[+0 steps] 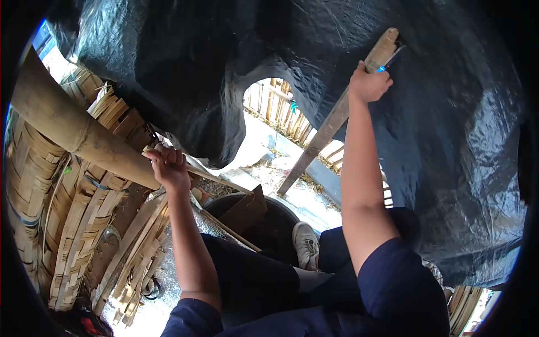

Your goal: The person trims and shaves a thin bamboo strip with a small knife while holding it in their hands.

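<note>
Wooden slat [320, 145], flat, grasped by right fingers [385, 82]; left fingers [169, 155] clenched round thin stick [224, 181]; plastic [471, 168] crinkled.

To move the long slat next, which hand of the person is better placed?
Likely the right hand: it grips the slat near its upper end, while the left hand holds a thin stick.

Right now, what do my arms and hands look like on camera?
Your left hand and right hand look ungloved, with no watch or bracelet visible. The left sleeve and right sleeve are short and dark blue, with no marking visible.
</note>
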Motion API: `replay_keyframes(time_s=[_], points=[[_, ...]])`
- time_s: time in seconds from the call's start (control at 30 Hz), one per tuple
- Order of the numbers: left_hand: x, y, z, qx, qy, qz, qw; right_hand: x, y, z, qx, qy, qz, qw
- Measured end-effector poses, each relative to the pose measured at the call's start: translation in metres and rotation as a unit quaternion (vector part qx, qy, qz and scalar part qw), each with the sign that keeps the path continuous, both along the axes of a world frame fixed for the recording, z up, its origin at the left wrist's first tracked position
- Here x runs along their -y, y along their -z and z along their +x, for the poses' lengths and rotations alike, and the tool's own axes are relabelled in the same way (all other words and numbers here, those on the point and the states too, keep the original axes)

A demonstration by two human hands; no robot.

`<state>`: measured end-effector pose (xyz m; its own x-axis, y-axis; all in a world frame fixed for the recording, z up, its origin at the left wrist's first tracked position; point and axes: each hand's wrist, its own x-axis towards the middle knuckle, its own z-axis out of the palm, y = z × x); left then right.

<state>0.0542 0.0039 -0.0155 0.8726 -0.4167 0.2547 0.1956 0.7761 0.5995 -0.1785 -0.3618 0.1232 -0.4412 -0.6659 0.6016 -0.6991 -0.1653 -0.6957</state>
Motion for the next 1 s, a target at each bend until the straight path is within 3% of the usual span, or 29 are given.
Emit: replay_keyframes(time_s=[0.13, 0.2, 0.27, 0.33, 0.4, 0.53, 0.6, 0.63, 0.7, 0.77, 0.83, 0.87, 0.93, 0.97, 1.0], points=[[0.001, -0.004, -0.001, 0.014, 0.03, 0.021, 0.999, 0.066, 0.02, 0.005, -0.026, -0.029, 0.005, 0.999], [0.004, -0.011, -0.007, -0.002, -0.008, 0.02, 1.0, 0.097, 0.023, 0.003, -0.09, -0.063, 0.009, 0.994], [-0.001, -0.004, -0.002, -0.017, 0.005, 0.025, 1.0, 0.121, 0.024, 0.003, -0.105, -0.065, 0.05, 0.991], [-0.001, -0.002, 0.001, -0.03, 0.019, 0.027, 0.999, 0.154, 0.033, 0.002, -0.147, -0.132, 0.223, 0.954], [0.001, -0.004, 0.0, -0.025, 0.011, 0.04, 0.999, 0.159, 0.044, 0.005, -0.194, -0.131, 0.215, 0.948], [0.002, -0.005, 0.001, -0.008, 0.036, 0.004, 0.999, 0.113, 0.058, 0.016, -0.153, -0.142, 0.15, 0.966], [0.002, -0.001, 0.002, 0.001, 0.045, -0.004, 0.999, 0.087, 0.073, 0.016, -0.066, -0.135, 0.019, 0.988], [0.001, -0.002, 0.002, 0.002, 0.044, -0.004, 0.999, 0.08, 0.086, 0.02, -0.065, -0.136, 0.018, 0.988], [0.0, -0.004, -0.001, -0.02, 0.037, 0.009, 0.999, 0.062, 0.117, 0.028, -0.055, -0.09, -0.093, 0.99], [0.0, -0.004, -0.001, -0.016, 0.048, -0.001, 0.999, 0.027, 0.146, 0.037, 0.021, -0.121, -0.041, 0.992], [-0.001, -0.003, -0.002, -0.011, 0.058, -0.008, 0.998, -0.001, 0.199, 0.054, 0.026, -0.055, 0.016, 0.998], [-0.002, -0.001, -0.003, -0.009, 0.04, 0.012, 0.999, -0.04, 0.193, 0.056, 0.16, -0.094, 0.131, 0.974], [-0.005, -0.001, -0.008, -0.002, 0.021, 0.034, 0.999, -0.082, 0.228, 0.06, 0.025, -0.138, 0.217, 0.966], [-0.008, -0.001, -0.012, 0.012, 0.021, 0.029, 0.999, -0.103, 0.254, 0.064, 0.046, -0.164, 0.16, 0.972], [-0.01, -0.003, -0.016, 0.026, 0.021, 0.023, 0.999, -0.129, 0.263, 0.064, 0.047, -0.194, 0.185, 0.962]])
